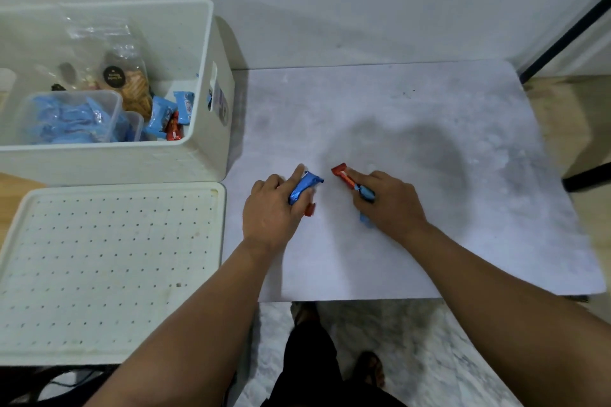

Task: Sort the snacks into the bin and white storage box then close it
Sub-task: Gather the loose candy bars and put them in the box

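My left hand [271, 211] grips a blue snack packet [302, 188] on the white tabletop, and a red wrapper [310, 209] peeks out under its fingers. A little to the right, my right hand [390, 201] holds a red snack bar [344, 174] together with a blue packet [366, 192]. The white storage box [201, 53] stands open at the left. Inside it a clear bin [110, 99] holds several blue packets, with loose blue and red snacks [172, 119] and a clear bag of biscuits [132, 89] beside it. The box's perforated white lid [112, 271] lies flat in front of the box.
The white table surface [429, 142] ends at a front edge near my body, with marble floor and my feet [370, 370] below. A black metal frame [568, 33] stands at the far right. A white wall runs behind the table.
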